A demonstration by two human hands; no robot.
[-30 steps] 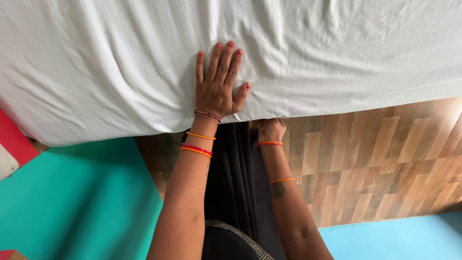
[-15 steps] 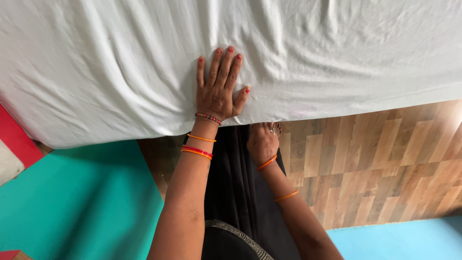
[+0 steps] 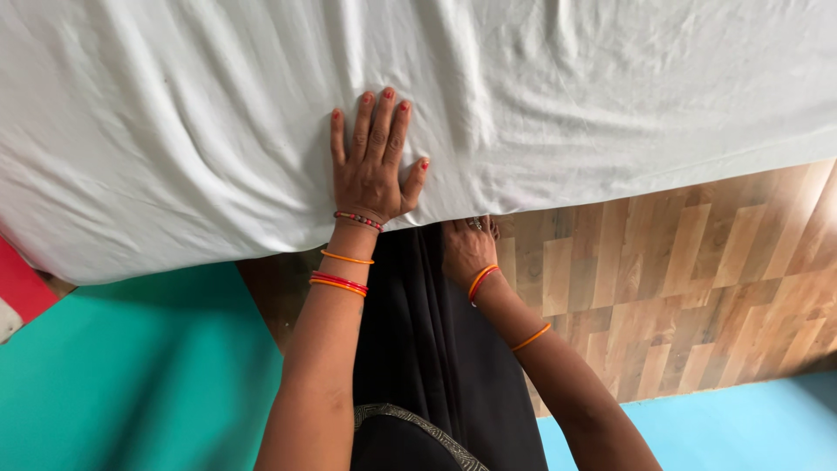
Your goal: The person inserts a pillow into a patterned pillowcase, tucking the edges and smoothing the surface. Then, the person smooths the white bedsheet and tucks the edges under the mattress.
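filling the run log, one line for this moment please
left hand flat on white sheet | right hand at sheet edge, fingers hidden

The sheet's (image 3: pixel 610 96) hanging edge blocks the way under the bed; the wooden floor (image 3: pixel 697 288) right of it lies open.

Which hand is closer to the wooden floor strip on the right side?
Right. The right hand reaches under the sheet edge, beside the wooden floor. The left hand lies flat on top of the sheet, farther away.

Close head view, straight down bedside.
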